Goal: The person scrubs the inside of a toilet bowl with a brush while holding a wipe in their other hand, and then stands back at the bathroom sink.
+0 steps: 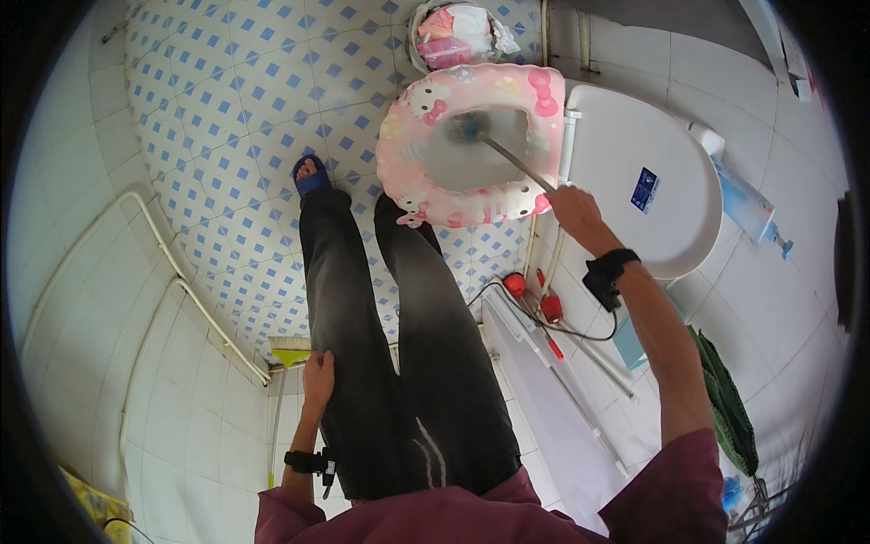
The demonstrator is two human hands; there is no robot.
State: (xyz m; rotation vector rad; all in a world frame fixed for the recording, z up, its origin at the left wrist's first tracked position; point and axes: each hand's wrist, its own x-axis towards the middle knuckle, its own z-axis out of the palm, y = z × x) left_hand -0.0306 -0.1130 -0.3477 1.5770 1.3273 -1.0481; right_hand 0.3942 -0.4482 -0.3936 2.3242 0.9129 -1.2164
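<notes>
My right hand (580, 216) is closed round the handle of a toilet brush (517, 161). The handle slants down into the toilet bowl (504, 145), where the bluish brush head rests against the inner wall, partly blurred. Around the opening sits a pink padded seat cover (401, 150) with cartoon prints and bows. The white toilet lid (648, 163) is raised behind it, with a dark blue label on it. My left hand (319, 376) hangs beside my left thigh, against the black trousers, its fingers curled in. What is inside those fingers, if anything, is hidden.
A lined waste bin (453, 36) stands beyond the seat. Red-handled cleaning tools (550, 306) and poles lean at the right, near a blue pump bottle (748, 201). A broom (288, 352) with a yellow-green head is left of my legs. White pipes (149, 222) run along the left wall.
</notes>
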